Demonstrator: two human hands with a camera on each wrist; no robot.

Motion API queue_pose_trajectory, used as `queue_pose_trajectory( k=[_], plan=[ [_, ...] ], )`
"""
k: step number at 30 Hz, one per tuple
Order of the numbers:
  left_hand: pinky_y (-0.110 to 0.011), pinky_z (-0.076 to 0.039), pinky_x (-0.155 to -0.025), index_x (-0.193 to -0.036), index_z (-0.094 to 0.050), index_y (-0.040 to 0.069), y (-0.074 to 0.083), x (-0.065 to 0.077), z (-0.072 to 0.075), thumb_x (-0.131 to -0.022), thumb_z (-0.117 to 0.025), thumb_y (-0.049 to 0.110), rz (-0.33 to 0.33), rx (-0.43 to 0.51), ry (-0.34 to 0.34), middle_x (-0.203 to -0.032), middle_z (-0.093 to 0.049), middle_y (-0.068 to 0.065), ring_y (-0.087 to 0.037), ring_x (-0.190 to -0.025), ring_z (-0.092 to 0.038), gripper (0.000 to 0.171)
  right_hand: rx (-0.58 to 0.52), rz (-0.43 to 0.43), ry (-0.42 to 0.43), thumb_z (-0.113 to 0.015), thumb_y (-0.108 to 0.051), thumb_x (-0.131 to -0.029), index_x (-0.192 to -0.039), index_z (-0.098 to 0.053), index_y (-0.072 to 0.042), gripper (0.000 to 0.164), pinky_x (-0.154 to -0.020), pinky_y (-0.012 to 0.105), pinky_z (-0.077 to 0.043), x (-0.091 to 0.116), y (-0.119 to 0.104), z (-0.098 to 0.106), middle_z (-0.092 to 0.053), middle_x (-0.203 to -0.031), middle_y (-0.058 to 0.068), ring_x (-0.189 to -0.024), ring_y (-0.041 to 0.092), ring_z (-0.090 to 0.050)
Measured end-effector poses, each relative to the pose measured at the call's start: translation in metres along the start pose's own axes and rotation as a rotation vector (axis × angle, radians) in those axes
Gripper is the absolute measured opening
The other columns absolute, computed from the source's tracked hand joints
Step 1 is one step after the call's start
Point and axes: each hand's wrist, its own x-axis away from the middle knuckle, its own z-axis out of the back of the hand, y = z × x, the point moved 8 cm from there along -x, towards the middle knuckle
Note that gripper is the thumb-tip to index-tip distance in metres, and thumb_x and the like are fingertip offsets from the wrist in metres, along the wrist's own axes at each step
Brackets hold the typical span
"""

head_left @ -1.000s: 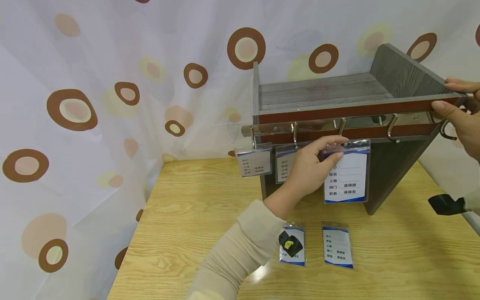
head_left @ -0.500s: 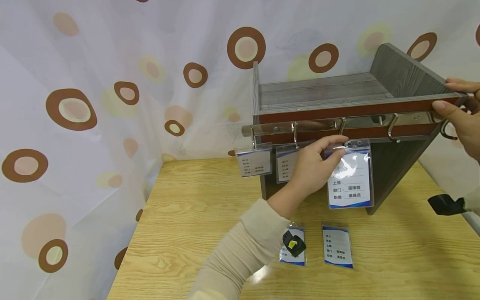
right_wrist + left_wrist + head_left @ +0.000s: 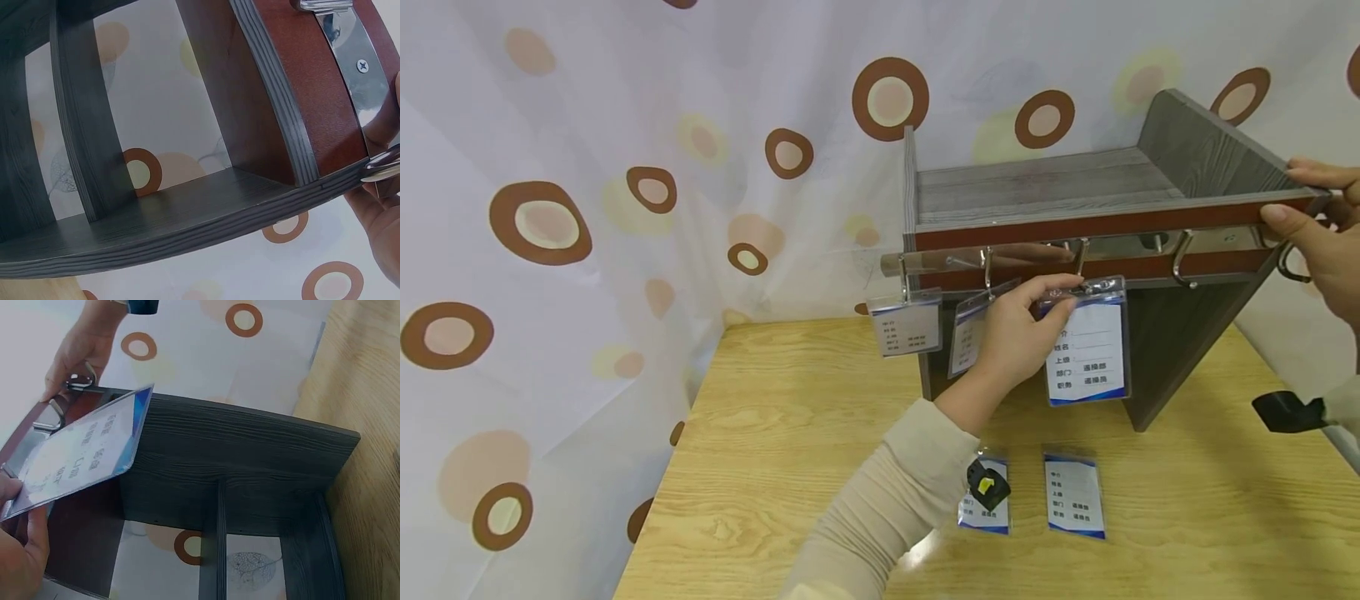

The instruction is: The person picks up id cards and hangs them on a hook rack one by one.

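Observation:
My left hand point(image 3: 1018, 333) pinches the top edge of a clear-sleeved name badge point(image 3: 1088, 354) just below the third hook point(image 3: 1082, 257) of a metal hook rail. Whether the badge's slot is around that hook, I cannot tell. In the left wrist view the badge point(image 3: 87, 450) slants outward from the fingers. Two similar badges hang from the hooks on the left: one badge point(image 3: 906, 329) faces forward, while the other badge point(image 3: 966, 337) is tilted and partly behind my hand. My right hand point(image 3: 1326, 242) grips the right front corner of the grey wooden shelf point(image 3: 1045, 183).
Two more badges lie on the wooden table: a right-hand badge point(image 3: 1073, 496), and a left-hand badge point(image 3: 988, 523) partly covered by my left wrist's camera. Further right on the rail is a bare hook point(image 3: 1182, 258). A patterned curtain point(image 3: 647, 100) stands behind the shelf.
The held badge dipped slightly to the right, then came back left and up. The second hanging badge now sits tilted beside my left hand. My right hand stays on the shelf corner.

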Motion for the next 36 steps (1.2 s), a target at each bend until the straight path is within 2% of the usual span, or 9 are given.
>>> queue_pose_trajectory(
  k=[3, 7, 13, 22, 27, 30, 33, 36],
  plan=[
    [-0.016, -0.032, -0.041, -0.107, -0.06, 0.022, -0.001, 0.0, 0.0, -0.085, -0.055, 0.017, -0.019, 0.0, 0.005, -0.079, -0.055, 0.01, -0.006, -0.046, -0.037, 0.023, -0.011, 0.018, 0.004, -0.054, 0.004, -0.081, -0.118, -0.049, -0.002, 0.038, -0.083, 0.018, -0.038, 0.001, -0.002, -0.001, -0.043, -0.125, 0.007, -0.093, 0.003, -0.049],
    [-0.014, -0.035, -0.047, -0.108, -0.06, 0.019, 0.002, -0.001, 0.001, -0.086, -0.054, 0.015, -0.083, -0.019, 0.009, -0.092, -0.058, 0.01, -0.003, -0.056, -0.041, 0.023, -0.008, 0.023, 0.004, -0.054, 0.004, -0.081, -0.118, -0.049, -0.002, 0.038, -0.084, 0.018, -0.038, 0.001, -0.003, -0.002, -0.043, -0.125, 0.008, -0.093, 0.003, -0.049],
    [-0.01, -0.037, -0.054, -0.111, -0.057, 0.015, 0.007, -0.001, 0.001, -0.086, -0.053, 0.013, -0.176, -0.07, 0.013, -0.095, -0.059, 0.006, 0.001, -0.066, -0.044, 0.025, 0.001, 0.015, -0.001, -0.054, 0.002, -0.082, -0.119, -0.048, -0.003, 0.038, -0.089, 0.023, -0.035, 0.001, -0.004, -0.002, -0.042, -0.126, 0.008, -0.096, 0.003, -0.048],
    [-0.011, -0.035, -0.051, -0.115, -0.053, 0.015, 0.005, 0.0, 0.005, -0.087, -0.052, 0.015, -0.175, -0.119, 0.017, -0.093, -0.057, 0.005, -0.001, -0.06, -0.042, 0.027, 0.005, 0.02, -0.002, -0.054, 0.002, -0.082, -0.119, -0.048, -0.003, 0.038, -0.085, 0.019, -0.037, -0.001, -0.001, -0.004, -0.042, -0.126, 0.007, -0.097, 0.004, -0.048],
    [-0.011, -0.035, -0.049, -0.119, -0.048, 0.011, 0.007, 0.004, 0.008, -0.088, -0.05, 0.016, -0.212, -0.144, 0.006, -0.081, -0.054, 0.004, -0.002, -0.058, -0.042, 0.031, -0.024, -0.039, 0.008, -0.054, 0.002, -0.082, -0.119, -0.049, -0.006, 0.039, -0.086, 0.02, -0.035, -0.003, 0.005, -0.005, -0.042, -0.127, 0.005, -0.098, 0.005, -0.046],
    [-0.011, -0.036, -0.051, -0.121, -0.044, 0.01, 0.008, 0.006, 0.008, -0.088, -0.049, 0.017, -0.22, -0.134, -0.02, -0.089, -0.056, 0.002, 0.0, -0.062, -0.044, 0.034, -0.038, -0.082, 0.008, -0.053, 0.001, -0.082, -0.12, -0.049, -0.008, 0.039, -0.088, 0.022, -0.032, -0.004, 0.008, -0.006, -0.04, -0.128, 0.004, -0.099, 0.006, -0.045],
    [-0.009, -0.039, -0.057, -0.123, -0.042, 0.01, 0.008, 0.009, 0.008, -0.088, -0.049, 0.017, -0.207, -0.115, -0.062, -0.106, -0.056, 0.002, 0.002, -0.071, -0.047, 0.036, -0.045, -0.084, -0.011, -0.051, 0.002, -0.083, -0.121, -0.048, -0.007, 0.039, -0.085, 0.02, -0.03, -0.004, 0.009, -0.007, -0.041, -0.126, 0.001, -0.098, 0.006, -0.043],
    [-0.008, -0.04, -0.062, -0.125, -0.04, 0.011, 0.008, 0.012, 0.008, -0.088, -0.049, 0.019, -0.196, -0.113, -0.102, -0.113, -0.052, 0.002, 0.001, -0.081, -0.049, 0.038, -0.032, -0.106, 0.005, -0.051, 0.001, -0.083, -0.122, -0.048, -0.009, 0.04, -0.079, 0.017, -0.029, -0.002, 0.011, -0.005, -0.042, -0.123, -0.003, -0.096, 0.004, -0.043]
  ],
)
